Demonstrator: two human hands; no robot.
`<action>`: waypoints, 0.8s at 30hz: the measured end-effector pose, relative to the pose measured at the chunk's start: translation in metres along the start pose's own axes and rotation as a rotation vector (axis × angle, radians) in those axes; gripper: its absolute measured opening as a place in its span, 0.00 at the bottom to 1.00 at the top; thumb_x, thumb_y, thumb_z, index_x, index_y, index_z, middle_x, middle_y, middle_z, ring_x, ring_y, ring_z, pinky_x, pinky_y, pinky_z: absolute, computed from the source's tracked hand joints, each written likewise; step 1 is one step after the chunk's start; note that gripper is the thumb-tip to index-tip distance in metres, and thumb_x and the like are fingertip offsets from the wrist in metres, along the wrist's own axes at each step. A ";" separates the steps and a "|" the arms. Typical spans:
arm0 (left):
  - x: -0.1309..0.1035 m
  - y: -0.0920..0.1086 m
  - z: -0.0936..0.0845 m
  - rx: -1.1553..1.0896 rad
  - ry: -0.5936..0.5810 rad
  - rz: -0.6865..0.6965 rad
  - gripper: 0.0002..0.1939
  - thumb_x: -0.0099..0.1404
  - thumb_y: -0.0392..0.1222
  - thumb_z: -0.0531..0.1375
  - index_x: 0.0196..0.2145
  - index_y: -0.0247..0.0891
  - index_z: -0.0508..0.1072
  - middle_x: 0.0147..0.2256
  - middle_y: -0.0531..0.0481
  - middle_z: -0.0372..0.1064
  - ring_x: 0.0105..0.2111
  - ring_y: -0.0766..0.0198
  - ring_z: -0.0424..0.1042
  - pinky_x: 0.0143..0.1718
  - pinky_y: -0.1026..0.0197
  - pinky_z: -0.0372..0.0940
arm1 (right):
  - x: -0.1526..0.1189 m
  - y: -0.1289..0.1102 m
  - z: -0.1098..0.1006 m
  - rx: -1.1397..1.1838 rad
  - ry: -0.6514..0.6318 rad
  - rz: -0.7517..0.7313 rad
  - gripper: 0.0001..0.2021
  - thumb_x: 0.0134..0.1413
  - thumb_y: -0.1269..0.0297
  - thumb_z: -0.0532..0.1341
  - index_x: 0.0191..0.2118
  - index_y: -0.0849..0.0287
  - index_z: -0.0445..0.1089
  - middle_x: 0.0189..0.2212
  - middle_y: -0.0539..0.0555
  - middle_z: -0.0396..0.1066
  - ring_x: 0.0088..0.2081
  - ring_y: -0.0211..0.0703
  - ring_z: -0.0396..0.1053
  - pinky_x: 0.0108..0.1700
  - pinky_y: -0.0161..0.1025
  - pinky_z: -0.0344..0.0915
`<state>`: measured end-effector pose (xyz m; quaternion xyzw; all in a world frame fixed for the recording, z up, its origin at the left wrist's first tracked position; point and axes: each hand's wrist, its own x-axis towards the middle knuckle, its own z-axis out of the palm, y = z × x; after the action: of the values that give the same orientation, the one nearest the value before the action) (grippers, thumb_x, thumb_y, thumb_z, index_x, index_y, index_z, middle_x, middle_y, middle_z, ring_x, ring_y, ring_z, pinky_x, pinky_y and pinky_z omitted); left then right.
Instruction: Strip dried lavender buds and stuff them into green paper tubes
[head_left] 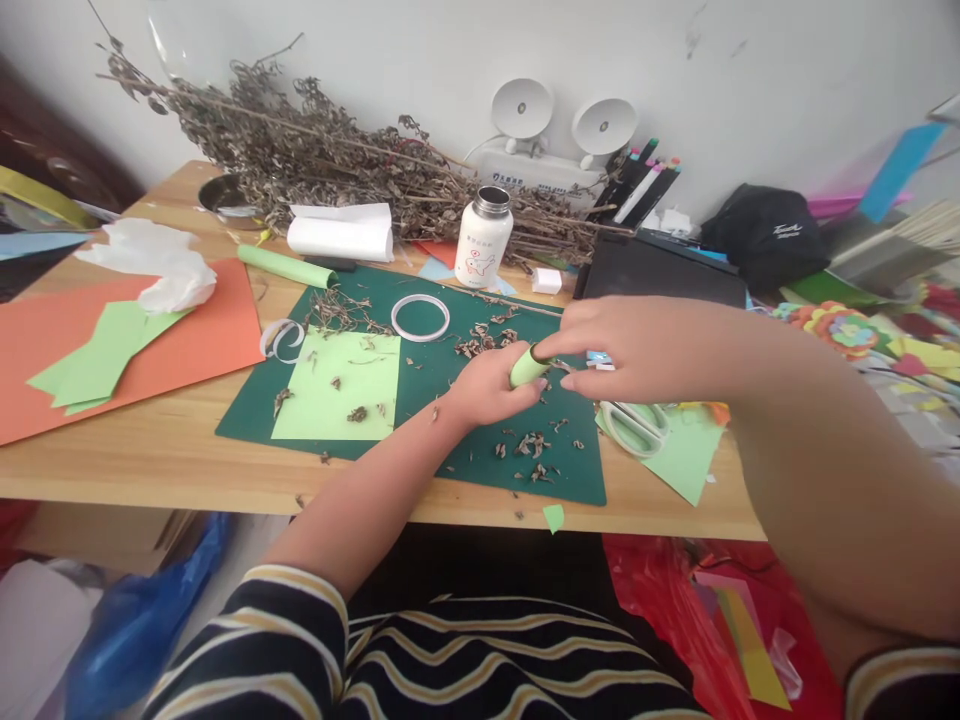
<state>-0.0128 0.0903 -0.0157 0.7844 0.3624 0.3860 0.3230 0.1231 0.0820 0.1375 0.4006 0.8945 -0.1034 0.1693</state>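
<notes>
My left hand (491, 385) is closed around a short rolled tube of light green paper (527, 369), its open end facing up and to the right. At the tube's mouth is the index fingertip of my right hand (611, 340); whether it reaches inside is unclear. The right thumb is held apart from that finger, and I see nothing between them. Under both hands lies a dark green cutting mat (472, 460) with crumbled dried leaves (532, 445) scattered on it. A flat light green paper square (337, 390) on the mat's left side carries a few leaf bits.
Behind the mat stand an open white bottle (484, 240), dried branches (360, 150) and a twin-lamp light (555, 150). A tape ring (420, 318) lies on the mat. Scissors (636, 430) rest at the right, orange card (202, 345) and another green paper roll (287, 267) at the left.
</notes>
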 end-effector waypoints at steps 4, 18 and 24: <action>0.000 0.000 0.000 -0.012 -0.015 -0.008 0.09 0.53 0.47 0.52 0.26 0.38 0.60 0.25 0.51 0.63 0.26 0.64 0.62 0.28 0.62 0.58 | 0.010 0.000 -0.002 -0.045 -0.106 0.028 0.08 0.46 0.62 0.55 0.24 0.54 0.70 0.13 0.49 0.61 0.17 0.35 0.57 0.25 0.39 0.54; 0.000 -0.001 0.001 -0.074 0.004 0.014 0.08 0.53 0.45 0.53 0.25 0.39 0.59 0.24 0.52 0.62 0.26 0.65 0.62 0.28 0.63 0.57 | 0.040 0.036 0.011 0.034 -0.147 -0.222 0.06 0.43 0.62 0.61 0.20 0.54 0.69 0.14 0.47 0.63 0.28 0.40 0.69 0.39 0.42 0.64; 0.001 -0.002 0.001 -0.103 0.018 0.023 0.06 0.53 0.43 0.54 0.26 0.38 0.61 0.25 0.53 0.62 0.27 0.66 0.62 0.29 0.63 0.58 | 0.031 0.011 -0.024 -0.126 -0.212 0.055 0.17 0.40 0.71 0.61 0.40 0.48 0.73 0.13 0.40 0.64 0.13 0.28 0.58 0.28 0.35 0.62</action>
<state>-0.0128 0.0919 -0.0176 0.7673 0.3359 0.4149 0.3553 0.1073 0.1176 0.1469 0.4006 0.8648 -0.0839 0.2908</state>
